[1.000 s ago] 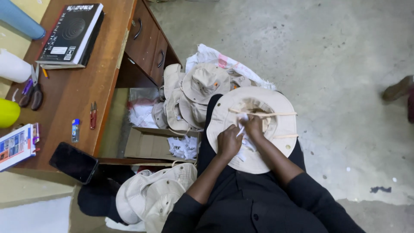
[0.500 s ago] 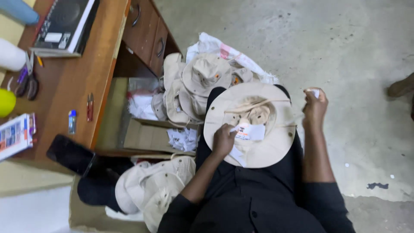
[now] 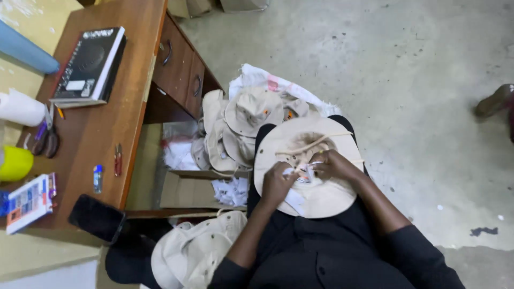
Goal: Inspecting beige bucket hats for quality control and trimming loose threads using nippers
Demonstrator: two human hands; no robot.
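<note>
While both hands [image 3: 305, 174] work, concrete floor [image 3: 407, 64] surrounds the desk [image 3: 101, 128]

A wooden desk [image 3: 101, 134] bears a black book [image 3: 88, 64], scissors [image 3: 47, 140] and a phone [image 3: 96, 218].

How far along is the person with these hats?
In hand: one beige brimmed hat lies upside down on the lap, with the left hand and right hand both at small white tags inside its crown. A pile of similar hats sits ahead on the floor and another hat heap lies by the desk; which pile is finished cannot be told.
</note>
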